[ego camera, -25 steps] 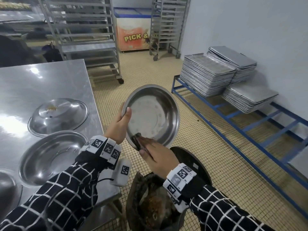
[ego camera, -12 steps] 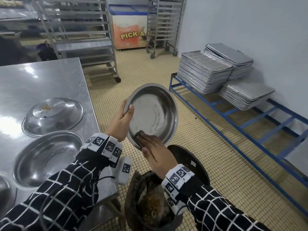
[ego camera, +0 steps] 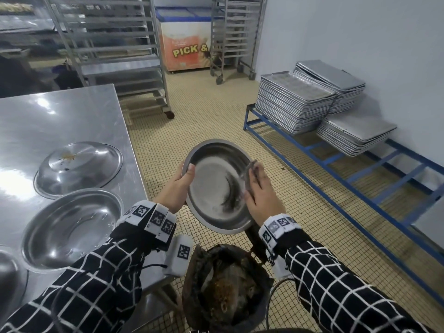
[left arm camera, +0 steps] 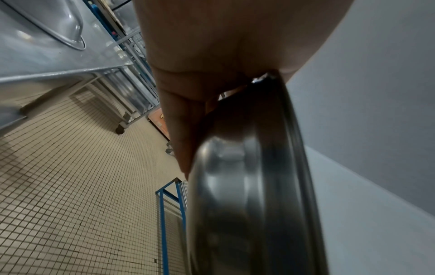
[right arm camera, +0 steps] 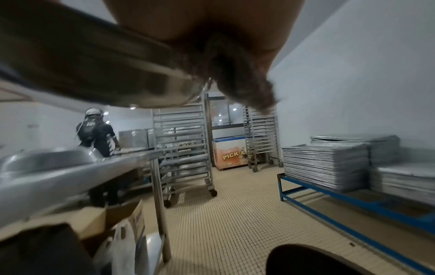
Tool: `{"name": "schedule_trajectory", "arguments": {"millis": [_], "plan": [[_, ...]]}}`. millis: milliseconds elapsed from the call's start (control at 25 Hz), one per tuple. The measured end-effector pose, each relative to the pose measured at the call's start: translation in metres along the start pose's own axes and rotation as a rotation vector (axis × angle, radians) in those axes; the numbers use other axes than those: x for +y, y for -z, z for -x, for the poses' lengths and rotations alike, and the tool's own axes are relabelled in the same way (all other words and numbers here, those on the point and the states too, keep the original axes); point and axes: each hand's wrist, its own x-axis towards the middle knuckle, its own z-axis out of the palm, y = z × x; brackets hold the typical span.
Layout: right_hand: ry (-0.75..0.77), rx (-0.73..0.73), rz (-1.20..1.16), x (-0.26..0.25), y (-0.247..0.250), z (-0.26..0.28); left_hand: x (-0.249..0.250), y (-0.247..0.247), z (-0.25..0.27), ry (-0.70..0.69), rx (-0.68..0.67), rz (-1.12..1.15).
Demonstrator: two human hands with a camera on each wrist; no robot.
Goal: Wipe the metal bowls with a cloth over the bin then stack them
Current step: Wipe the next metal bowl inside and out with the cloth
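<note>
A round metal bowl (ego camera: 216,188) is held tilted above the bin (ego camera: 223,292), its inside facing me. My left hand (ego camera: 185,179) grips its left rim, thumb inside and fingers behind. My right hand (ego camera: 255,175) holds a dark cloth (ego camera: 251,168) against the bowl's right inner wall. The left wrist view shows the left hand (left arm camera: 212,46) on the bowl (left arm camera: 247,204) edge-on. In the right wrist view the cloth (right arm camera: 240,78) hangs bunched under the palm against the bowl (right arm camera: 94,65). On the steel table (ego camera: 60,116) lie an upside-down bowl (ego camera: 77,164) and an upright bowl (ego camera: 72,227).
Part of a third bowl (ego camera: 9,280) shows at the table's near left corner. Stacked baking trays (ego camera: 295,104) rest on a blue frame (ego camera: 336,169) along the right wall. Wheeled racks (ego camera: 115,56) and a chest freezer (ego camera: 185,46) stand behind. Another person (right arm camera: 96,134) stands beyond the table.
My right hand has swept the cloth from the bowl's lower rim up to its right side. The bowl has come lower, closer over the bin.
</note>
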Motion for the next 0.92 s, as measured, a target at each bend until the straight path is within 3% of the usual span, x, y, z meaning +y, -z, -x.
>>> {"name": "schedule_trajectory", "arguments": {"millis": [240,360,600,760,920], "plan": [[-0.226,0.114,-0.527,0.004,0.029,-0.006,-0.005,0.009,-0.007,0.103,-0.061,0.127],[-0.304,0.105,-0.625,0.005,0.029,0.001,-0.012,0.012,-0.005,0.109,-0.121,0.184],[-0.518,0.353,-0.881,-0.020,0.017,0.015,-0.019,-0.001,0.004,-0.117,0.006,0.260],[-0.477,0.400,-0.947,-0.040,0.017,0.021,-0.013,-0.025,0.020,-0.124,0.063,0.155],[-0.409,0.254,-0.887,-0.042,0.019,0.024,-0.015,-0.022,0.023,-0.067,0.208,0.276]]}}
